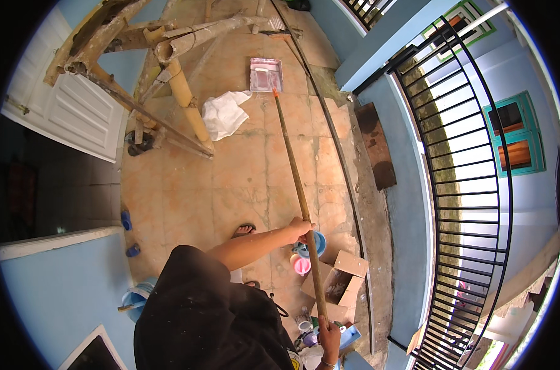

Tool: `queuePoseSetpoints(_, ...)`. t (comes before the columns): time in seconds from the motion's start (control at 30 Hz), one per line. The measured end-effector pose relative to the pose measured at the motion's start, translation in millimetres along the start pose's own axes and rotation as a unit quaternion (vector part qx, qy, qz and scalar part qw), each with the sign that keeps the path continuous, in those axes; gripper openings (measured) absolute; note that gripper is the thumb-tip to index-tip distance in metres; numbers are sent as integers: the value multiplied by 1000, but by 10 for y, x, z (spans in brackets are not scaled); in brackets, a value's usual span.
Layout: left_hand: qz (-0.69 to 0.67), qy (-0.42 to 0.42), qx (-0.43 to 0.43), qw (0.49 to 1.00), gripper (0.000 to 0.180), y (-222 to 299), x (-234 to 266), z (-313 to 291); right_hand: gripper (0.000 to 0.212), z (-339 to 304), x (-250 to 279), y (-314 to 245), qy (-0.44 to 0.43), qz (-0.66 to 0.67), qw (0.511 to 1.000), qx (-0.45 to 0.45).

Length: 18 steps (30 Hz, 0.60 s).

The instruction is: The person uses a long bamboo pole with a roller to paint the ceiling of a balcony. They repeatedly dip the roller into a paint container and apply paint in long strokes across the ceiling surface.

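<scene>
A long wooden pole (295,176) runs from my lower right away toward the far middle of the floor. My left hand (302,229) is wrapped round it partway along, arm stretched across in front of me. Closer to my body, my right hand (329,337) grips the same pole near its rear end. At the far end an orange-red tip (275,92) meets a paint tray (254,83) with pinkish-white paint. A pale roller (262,71) appears to lie in the tray, though its join to the pole is too small to make out.
Bamboo scaffolding (184,102) stands at far left beside a white sheet (226,115). Under the pole are a blue bucket (320,242), a pink container (301,266) and an open cardboard box (352,264). A black railing (468,216) lines the right; another bucket (135,308) stands left.
</scene>
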<state>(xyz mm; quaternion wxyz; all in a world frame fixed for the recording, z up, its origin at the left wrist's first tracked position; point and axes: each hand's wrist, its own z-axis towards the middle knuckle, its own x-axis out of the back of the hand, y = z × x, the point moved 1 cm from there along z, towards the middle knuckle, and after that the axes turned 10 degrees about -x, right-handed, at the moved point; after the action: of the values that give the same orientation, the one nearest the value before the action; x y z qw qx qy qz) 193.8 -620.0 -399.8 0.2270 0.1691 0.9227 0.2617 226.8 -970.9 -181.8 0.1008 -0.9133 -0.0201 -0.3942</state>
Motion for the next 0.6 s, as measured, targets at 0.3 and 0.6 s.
queuePoseSetpoints(0.3, 0, -45, 37, 998, 28, -988, -462, -730, 63, -199, -40, 1956, -31, 34, 997, -62)
queuePoseSetpoints(0.6, -23, -26, 53, 998, 25, -1811, -845, -1086, 28, -468, -98, 3047, 43, -189, 960, 204)
